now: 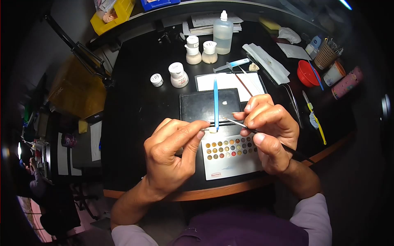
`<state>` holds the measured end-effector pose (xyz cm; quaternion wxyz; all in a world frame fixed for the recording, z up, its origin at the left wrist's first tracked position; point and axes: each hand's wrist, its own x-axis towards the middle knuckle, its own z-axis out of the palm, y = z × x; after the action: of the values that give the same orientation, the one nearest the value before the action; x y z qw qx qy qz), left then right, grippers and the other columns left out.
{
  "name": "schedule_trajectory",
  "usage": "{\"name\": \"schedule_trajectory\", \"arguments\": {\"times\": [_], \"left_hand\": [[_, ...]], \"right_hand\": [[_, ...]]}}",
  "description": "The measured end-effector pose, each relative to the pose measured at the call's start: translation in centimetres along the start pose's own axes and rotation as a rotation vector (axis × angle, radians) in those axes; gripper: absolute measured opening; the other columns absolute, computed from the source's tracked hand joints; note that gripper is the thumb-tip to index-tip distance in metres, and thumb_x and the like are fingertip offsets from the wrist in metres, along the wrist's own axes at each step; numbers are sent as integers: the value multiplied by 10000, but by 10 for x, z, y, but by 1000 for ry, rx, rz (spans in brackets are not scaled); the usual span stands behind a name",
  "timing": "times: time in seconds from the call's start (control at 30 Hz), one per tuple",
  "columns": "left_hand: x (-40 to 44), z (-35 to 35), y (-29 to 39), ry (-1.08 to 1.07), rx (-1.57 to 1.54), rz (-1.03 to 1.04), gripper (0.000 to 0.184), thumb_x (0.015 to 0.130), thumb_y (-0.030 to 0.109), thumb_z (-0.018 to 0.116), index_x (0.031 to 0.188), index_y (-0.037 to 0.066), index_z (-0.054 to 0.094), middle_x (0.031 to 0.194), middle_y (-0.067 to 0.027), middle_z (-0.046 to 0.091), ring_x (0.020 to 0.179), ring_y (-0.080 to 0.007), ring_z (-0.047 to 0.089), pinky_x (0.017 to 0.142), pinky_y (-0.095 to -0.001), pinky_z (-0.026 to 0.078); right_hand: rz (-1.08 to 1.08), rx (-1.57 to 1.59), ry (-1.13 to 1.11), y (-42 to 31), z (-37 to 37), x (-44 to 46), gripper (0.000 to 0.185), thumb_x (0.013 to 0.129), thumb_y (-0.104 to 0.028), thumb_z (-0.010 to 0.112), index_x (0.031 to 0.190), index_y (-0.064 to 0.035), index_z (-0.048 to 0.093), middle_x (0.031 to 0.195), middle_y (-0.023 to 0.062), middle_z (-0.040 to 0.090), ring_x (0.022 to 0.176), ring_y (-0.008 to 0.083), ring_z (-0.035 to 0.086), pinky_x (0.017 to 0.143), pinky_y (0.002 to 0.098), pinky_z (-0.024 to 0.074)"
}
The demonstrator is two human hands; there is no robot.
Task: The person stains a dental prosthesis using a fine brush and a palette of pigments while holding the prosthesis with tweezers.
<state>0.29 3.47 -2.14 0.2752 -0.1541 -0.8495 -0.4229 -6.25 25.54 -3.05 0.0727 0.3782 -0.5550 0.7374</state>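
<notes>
Between thumb and forefinger, my left hand [170, 147] pinches a short thin metal holder with a small whitish dental crown [213, 130] at its end. My right hand [273, 127] grips a fine paintbrush [235, 122] like a pen; its tip points left, a little above and to the right of the crown. Below both hands lies a pale palette [223, 170] with rows of round coloured stain samples, partly covered by my right hand. A blue stick [216, 102] lies just beyond the crown, across a black tile [195, 104] that carries a small white piece [224, 103].
Behind stand white-lidded jars [177, 78] and a clear dropper bottle [223, 37]. A syringe [234, 64] and a white pad [205, 83] lie in the middle. A red bowl [308, 74], a yellow-handled tool [316, 119] and a brush holder [327, 53] sit at right.
</notes>
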Motion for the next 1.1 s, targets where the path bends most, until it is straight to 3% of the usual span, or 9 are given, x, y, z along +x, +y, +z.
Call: {"name": "schedule_trajectory", "arguments": {"times": [0.13,0.33,0.87,0.97,1.1], "left_hand": [[1,1,-3,-12,-1,13,204,883,-56,776,1057,43,814,843,-68,717,751,-183,633,629,-307,495],[2,4,-10,-16,-8,56,194,886,-47,782,1052,49,813,836,-60,701,755,-179,624,627,-307,491],[1,1,-3,-112,-53,-1,220,894,-45,747,1101,2,804,783,-99,706,641,-162,644,564,-298,490],[-2,0,-7,-135,-59,14,244,953,-32,696,1169,17,799,830,-63,697,659,-70,595,545,-221,420],[-2,0,-7,-136,-53,19,244,951,-30,699,1169,16,800,827,-63,693,660,-72,596,546,-220,424]], "right_hand": [[6,49,-39,3,-3,0,203,806,34,625,1001,47,680,978,172,659,1156,258,575,1041,455,564],[-34,68,-61,8,-3,0,142,828,61,655,964,33,681,969,152,666,1155,256,584,1042,466,574],[-50,48,-102,5,-3,-2,124,794,24,623,913,-8,636,822,90,647,1081,248,563,1033,520,599],[-80,5,-185,6,-7,0,139,817,5,589,954,-15,607,830,100,609,1100,255,515,1053,555,602],[-70,27,-117,6,-1,-1,129,783,32,615,903,-12,634,814,89,650,1075,250,559,1014,516,617]]}}
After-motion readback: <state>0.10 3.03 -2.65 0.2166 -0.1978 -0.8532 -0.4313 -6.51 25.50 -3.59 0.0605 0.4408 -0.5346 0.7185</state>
